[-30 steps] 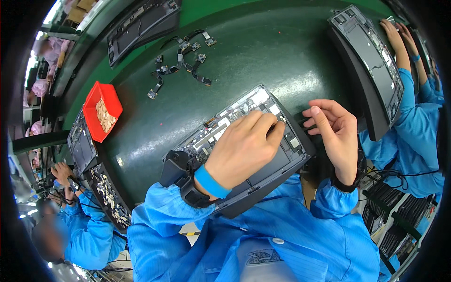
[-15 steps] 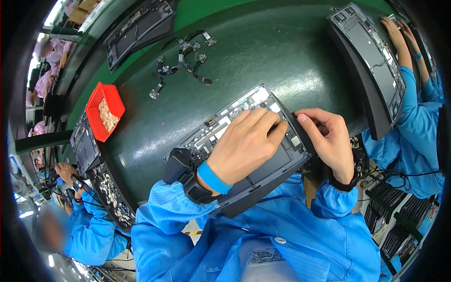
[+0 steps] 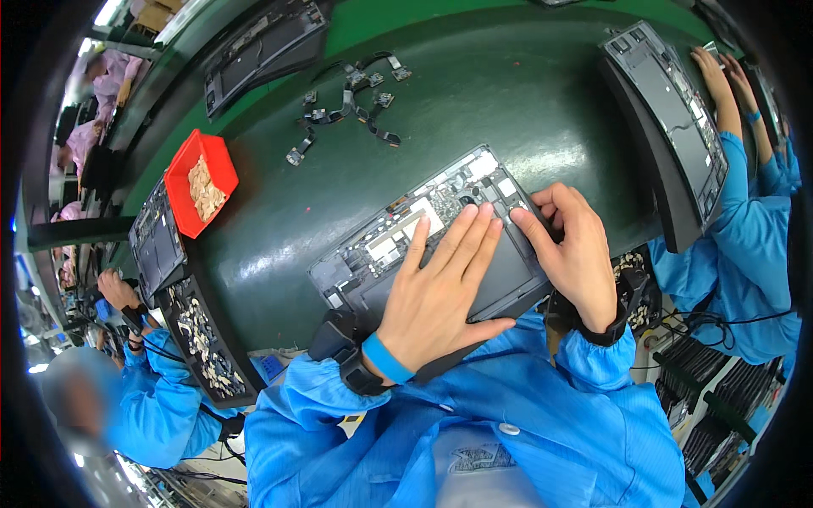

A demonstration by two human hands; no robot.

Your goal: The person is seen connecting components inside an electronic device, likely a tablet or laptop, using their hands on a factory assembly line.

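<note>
An opened-up laptop (image 3: pixel 513 286) lies tilted in front of me at the near edge of the table, its bottom cover off, circuit board and dark battery area showing. My left hand (image 3: pixel 440 275) rests flat across it, fingers spread over the board and the dark area, holding nothing. At the laptop's right edge, my right hand (image 3: pixel 580 254) grips the side with the thumb on top and the other fingers curled beyond the rim; their tips are partly hidden. Whether anything small is pinched there does not show.
Several ribbon cables with small boards (image 3: pixel 347 102) lie on the green table (image 3: pixel 279 220). Left stand a red bin (image 3: pixel 230 169) of small tan pieces and a black tray (image 3: pixel 241 372) of small parts. Other opened laptops (image 3: pixel 677 127) sit right and far left. Co-workers sit both sides.
My left hand has gone from curled fingers over the board to lying flat and spread, nearer me. My right hand has shifted left onto the laptop's edge. The view has moved slightly.
</note>
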